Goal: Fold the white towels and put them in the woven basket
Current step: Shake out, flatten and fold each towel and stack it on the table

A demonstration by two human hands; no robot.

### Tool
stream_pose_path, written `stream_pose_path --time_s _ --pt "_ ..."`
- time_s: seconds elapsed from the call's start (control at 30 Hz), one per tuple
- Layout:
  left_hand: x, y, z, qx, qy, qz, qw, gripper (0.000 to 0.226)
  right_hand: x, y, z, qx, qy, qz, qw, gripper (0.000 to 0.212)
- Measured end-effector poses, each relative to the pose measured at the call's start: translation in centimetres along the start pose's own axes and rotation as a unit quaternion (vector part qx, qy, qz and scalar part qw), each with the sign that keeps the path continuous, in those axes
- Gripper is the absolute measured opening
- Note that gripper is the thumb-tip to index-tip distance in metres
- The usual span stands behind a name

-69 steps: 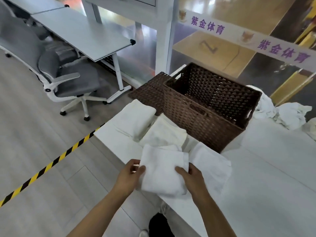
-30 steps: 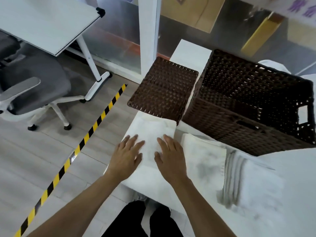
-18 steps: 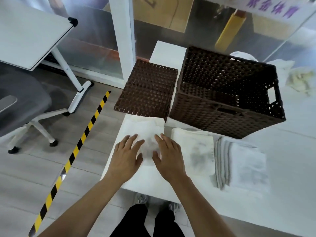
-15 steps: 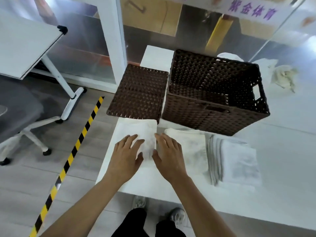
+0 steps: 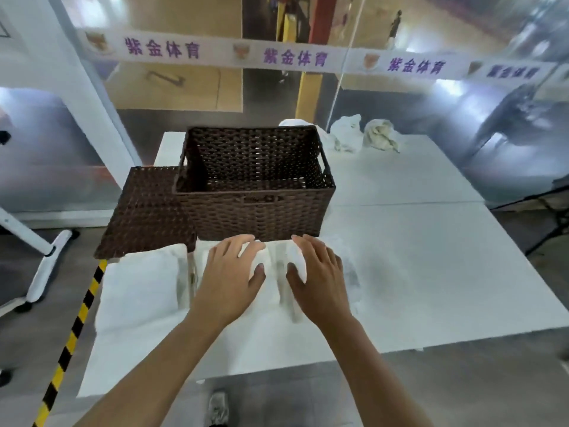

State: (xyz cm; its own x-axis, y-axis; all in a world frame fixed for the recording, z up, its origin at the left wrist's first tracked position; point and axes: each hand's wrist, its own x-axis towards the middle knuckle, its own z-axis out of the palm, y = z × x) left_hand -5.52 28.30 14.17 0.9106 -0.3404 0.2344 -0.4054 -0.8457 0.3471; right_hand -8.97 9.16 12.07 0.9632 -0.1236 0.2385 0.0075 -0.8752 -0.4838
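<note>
The brown woven basket (image 5: 255,208) stands open on the white table (image 5: 415,266), with nothing visible inside. In front of it lie folded white towels side by side. My left hand (image 5: 229,275) rests with spread fingers on the middle folded towel (image 5: 271,291). My right hand (image 5: 318,278) lies flat beside it, partly on the same towel and on the right folded towel (image 5: 351,272). Another folded towel (image 5: 141,288) sits apart at the left, near the table's corner.
The basket's brown woven lid (image 5: 147,211) lies flat left of the basket. Crumpled unfolded towels (image 5: 363,137) sit at the table's far edge. A glass partition runs behind; yellow-black floor tape (image 5: 74,328) and a desk leg (image 5: 40,266) are at the left.
Both hands have shifted right from the left folded towel onto the middle and right ones. The view has swung to face the basket head-on.
</note>
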Motion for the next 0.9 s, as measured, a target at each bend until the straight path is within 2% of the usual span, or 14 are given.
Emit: stream_pose_path --time_s 0.2,0.4,0.6,0.9 --pt "1.4 10.1 3.8 -0.037 -0.018 0.019 0.999 0.035 -2.2 9.0 -7.1 0.002 0.023 0.024 0.999 0.050" --pt "2.0 17.5 8.4 -0.054 -0.057 0.034 0.996 0.033 -4.1 17.4 -11.0 0.019 0.025 0.077 0.997 0.048" --pt "6.0 21.6 12.5 -0.050 -0.079 0.044 0.995 0.032 -2.3 24.4 -12.8 0.028 0.027 0.105 0.994 0.047" --pt "16.3 25.7 18.4 -0.071 -0.069 0.029 0.995 0.037 6.3 33.3 -14.5 0.028 0.000 0.121 0.992 0.046"
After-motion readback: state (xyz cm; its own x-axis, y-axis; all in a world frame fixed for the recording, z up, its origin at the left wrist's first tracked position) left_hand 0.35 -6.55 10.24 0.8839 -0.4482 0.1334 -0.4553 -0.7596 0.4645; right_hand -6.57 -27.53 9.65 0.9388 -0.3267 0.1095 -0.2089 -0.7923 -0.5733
